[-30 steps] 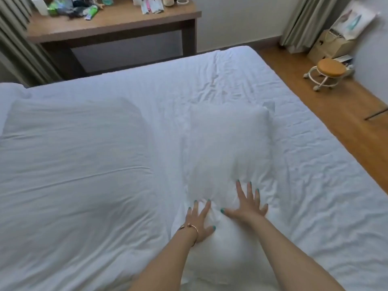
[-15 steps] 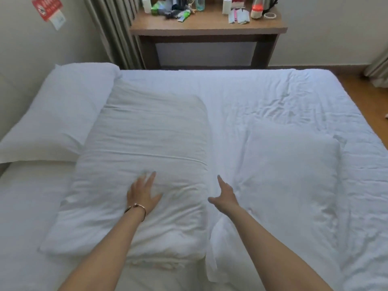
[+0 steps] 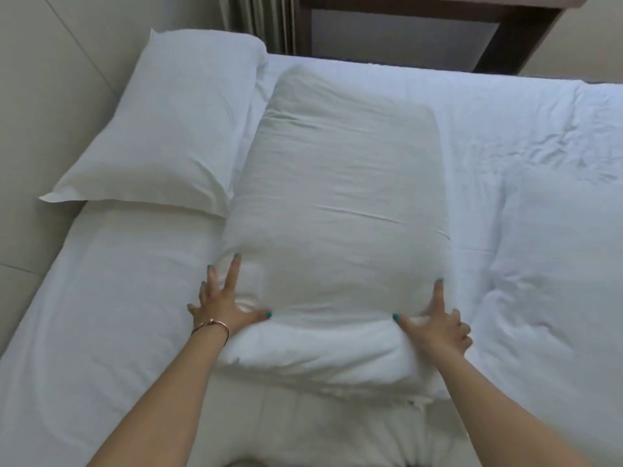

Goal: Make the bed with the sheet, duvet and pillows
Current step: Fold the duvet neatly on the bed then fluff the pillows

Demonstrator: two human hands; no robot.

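A large white pillow (image 3: 337,214) lies lengthwise in the middle of the bed on the white sheet (image 3: 101,315). My left hand (image 3: 220,306) clasps its near left corner, thumb on top and fingers along the side. At the near right corner my right hand (image 3: 435,326) grips the same way, squeezing the end between both hands. A second pillow (image 3: 168,123) rests at the far left against the wall. A smaller white pillow (image 3: 556,251) lies to the right on crumpled white bedding (image 3: 505,123).
A beige padded wall (image 3: 43,96) runs along the bed's left side. A dark wooden desk (image 3: 519,38) stands beyond the far edge of the bed, with a curtain (image 3: 259,21) to its left.
Both hands left the small pillow on the right and went to the large middle pillow. They now grip its near corners, and my view has swung left and closer.
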